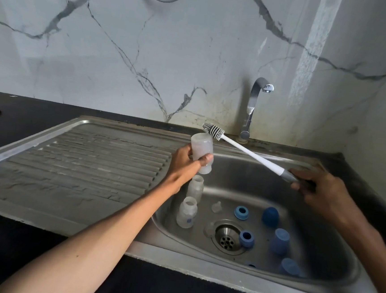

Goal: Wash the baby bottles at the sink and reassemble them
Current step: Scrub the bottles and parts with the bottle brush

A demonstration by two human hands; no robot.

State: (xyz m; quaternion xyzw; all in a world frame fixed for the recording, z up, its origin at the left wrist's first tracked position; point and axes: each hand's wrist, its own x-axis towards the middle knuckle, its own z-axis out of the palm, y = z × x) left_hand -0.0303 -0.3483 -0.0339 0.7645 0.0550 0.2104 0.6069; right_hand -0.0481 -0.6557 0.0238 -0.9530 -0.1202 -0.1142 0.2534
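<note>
Head view: left fingers (206,158) grip bottle (201,152); right fingers (297,185), seemingly curled, hold brush (245,151).

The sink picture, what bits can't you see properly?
Head view only:
- Held bottle: left hand hides its middle; its opening cannot be made out.
- Brush grip: right hand covers it.
- Blue piece: sink front rim cuts it off.
- Clear teats: too small.

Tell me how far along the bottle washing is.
Early. Nothing is reassembled. Left hand holds one bottle; right hand holds the bottle brush, its head outside the bottle. Two bottles, blue rings and caps wait apart in the sink.
</note>
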